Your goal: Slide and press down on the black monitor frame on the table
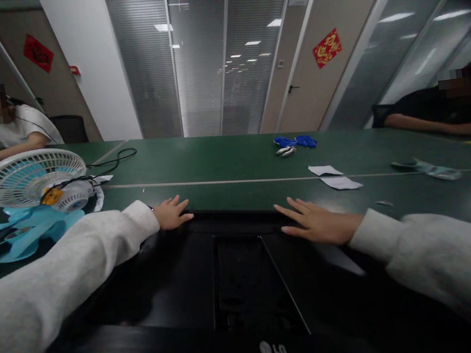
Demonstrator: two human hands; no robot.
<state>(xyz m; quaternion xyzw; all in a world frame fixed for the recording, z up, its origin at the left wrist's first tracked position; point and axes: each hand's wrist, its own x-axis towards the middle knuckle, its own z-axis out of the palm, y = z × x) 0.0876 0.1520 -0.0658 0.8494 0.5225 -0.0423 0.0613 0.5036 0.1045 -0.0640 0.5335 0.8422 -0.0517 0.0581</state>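
A black LG monitor (236,280) lies face down on the green table (225,166), its back panel with a square recess towards me. My left hand (171,212) rests on the monitor's far left edge, fingers spread and curled over the rim. My right hand (313,223) lies flat on the far right part of the back, fingers apart and pointing left. Neither hand holds anything. Both arms wear light grey sleeves.
A white fan guard (31,177) with a motor and blue fan blades (25,230) lies at the left, with a black cable (114,160). Blue gloves (296,142), paper scraps (335,178) and a strip (428,168) lie further off. Two people sit at the table's far sides.
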